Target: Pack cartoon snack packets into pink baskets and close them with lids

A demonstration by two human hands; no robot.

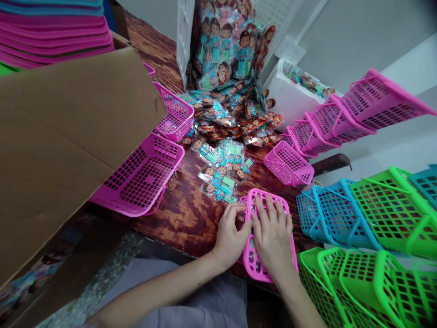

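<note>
A pink plastic basket [259,269] lies upside down near the front edge of the dark wooden table [184,218]. My right hand [273,234] lies flat on its slotted bottom, fingers stretched out. My left hand [231,234] grips the basket's left rim, fingers curled over the edge. Just beyond the hands lies a small heap of clear packets with cartoon dolls [223,175].
A big pile of doll packets [235,109] sits further back against a white crate [186,41]. Pink baskets [143,175] lie at left, a nested pink row [327,125] at right. Blue [327,218] and green [389,214] stacks stand at right. A cardboard flap [68,136] overhangs left.
</note>
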